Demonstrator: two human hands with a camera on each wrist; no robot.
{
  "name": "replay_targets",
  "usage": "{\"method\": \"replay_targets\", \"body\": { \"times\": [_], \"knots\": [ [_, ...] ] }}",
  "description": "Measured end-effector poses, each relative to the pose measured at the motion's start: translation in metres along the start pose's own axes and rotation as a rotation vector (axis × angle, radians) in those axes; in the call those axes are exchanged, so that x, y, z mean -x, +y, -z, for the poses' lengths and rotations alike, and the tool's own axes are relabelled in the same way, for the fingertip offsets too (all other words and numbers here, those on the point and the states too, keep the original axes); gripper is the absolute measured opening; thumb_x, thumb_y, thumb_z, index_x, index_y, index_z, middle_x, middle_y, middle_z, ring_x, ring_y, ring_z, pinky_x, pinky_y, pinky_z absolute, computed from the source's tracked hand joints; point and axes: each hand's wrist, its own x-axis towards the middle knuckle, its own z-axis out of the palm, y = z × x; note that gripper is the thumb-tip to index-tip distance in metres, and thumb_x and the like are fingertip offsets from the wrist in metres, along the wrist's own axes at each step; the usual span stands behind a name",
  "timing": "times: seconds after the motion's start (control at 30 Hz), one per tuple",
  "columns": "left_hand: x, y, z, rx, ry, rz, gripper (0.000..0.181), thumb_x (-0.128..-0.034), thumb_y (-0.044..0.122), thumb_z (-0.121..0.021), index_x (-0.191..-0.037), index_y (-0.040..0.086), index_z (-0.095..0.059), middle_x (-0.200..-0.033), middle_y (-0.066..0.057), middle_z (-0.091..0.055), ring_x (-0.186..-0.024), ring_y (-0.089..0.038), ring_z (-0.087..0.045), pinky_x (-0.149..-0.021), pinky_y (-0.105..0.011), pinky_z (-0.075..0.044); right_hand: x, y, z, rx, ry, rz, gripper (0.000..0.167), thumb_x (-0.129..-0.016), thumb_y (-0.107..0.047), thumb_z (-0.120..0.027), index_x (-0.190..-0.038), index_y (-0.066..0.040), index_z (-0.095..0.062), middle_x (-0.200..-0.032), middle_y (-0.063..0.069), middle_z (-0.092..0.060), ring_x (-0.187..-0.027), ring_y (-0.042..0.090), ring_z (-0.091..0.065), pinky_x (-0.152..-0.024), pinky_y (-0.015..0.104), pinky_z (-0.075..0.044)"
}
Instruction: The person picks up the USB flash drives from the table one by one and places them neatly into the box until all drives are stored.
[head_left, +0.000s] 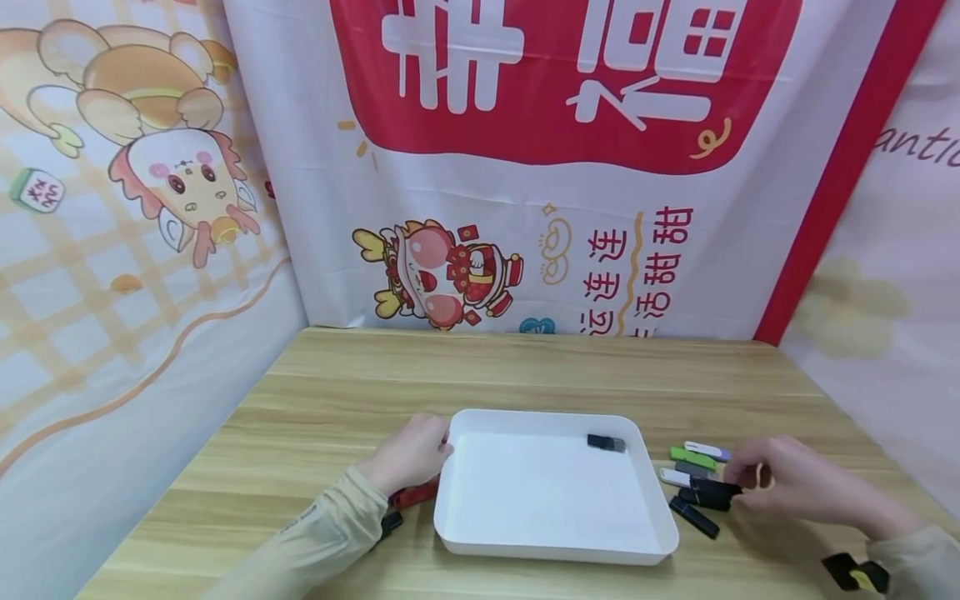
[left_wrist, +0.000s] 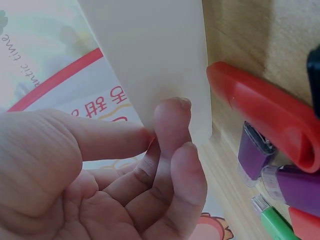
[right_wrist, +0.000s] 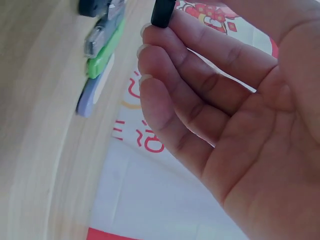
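Note:
At the left wall of the white tray [head_left: 555, 550], the left hand [head_left: 411, 454] grips the edge; in the left wrist view its curled fingers [left_wrist: 172, 117] lie against the pale tray wall [left_wrist: 150, 45]. A black stick [right_wrist: 162, 12] is pinched between fingers of the right hand [right_wrist: 215, 95], partly cut off by the frame's top. The head view puts the right hand [head_left: 802, 483] over the right end of a group of small sticks: white [head_left: 675, 477], green [head_left: 692, 457] and black [head_left: 693, 517]. One black stick [head_left: 605, 442] lies inside the tray.
Beside the left forearm lie a red object [left_wrist: 270, 110], purple sticks [left_wrist: 252, 152] and a green stick [left_wrist: 277, 220]. A black and yellow object [head_left: 855, 573] is near the right sleeve. Printed cloths [head_left: 540, 192] hang behind and beside the wooden table [head_left: 337, 367].

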Motion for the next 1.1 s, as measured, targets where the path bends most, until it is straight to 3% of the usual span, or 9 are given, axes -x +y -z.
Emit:
{"method": "replay_targets", "body": {
  "times": [0.43,0.77,1.1],
  "knots": [
    [0.000,0.001,0.000,0.007,0.013,-0.018,0.016,-0.0937,-0.004,-0.056,-0.081,0.004,-0.061,-0.062,0.001,-0.048,-0.052,-0.011,-0.044,-0.046,-0.024,-0.037,-0.024,-0.014,0.019,0.065,0.037,-0.014,0.024,-0.076,-0.015,-0.085,-0.088,-0.025,-0.068,-0.079,-0.020,-0.059,-0.068,0.002,-0.055,-0.055,0.026,-0.048],
    [0.000,0.002,0.001,0.002,0.022,-0.018,0.016,-0.0938,-0.004,-0.056,-0.079,0.003,-0.059,-0.062,0.000,-0.047,-0.052,-0.011,-0.043,-0.046,-0.023,-0.036,-0.053,-0.034,0.025,0.062,-0.036,-0.088,0.017,-0.080,-0.023,-0.083,-0.090,-0.026,-0.069,-0.080,-0.018,-0.059,-0.071,0.007,-0.056,-0.059,0.025,-0.049],
    [0.000,0.001,0.000,0.007,0.010,-0.006,0.018,-0.0936,-0.004,-0.055,-0.079,0.004,-0.060,-0.063,0.000,-0.049,-0.053,-0.011,-0.045,-0.048,-0.025,-0.038,-0.086,-0.053,0.015,0.137,-0.083,-0.068,0.016,-0.079,-0.018,-0.081,-0.088,-0.026,-0.070,-0.080,-0.017,-0.059,-0.070,0.006,-0.054,-0.059,0.025,-0.048]
  ]
}}
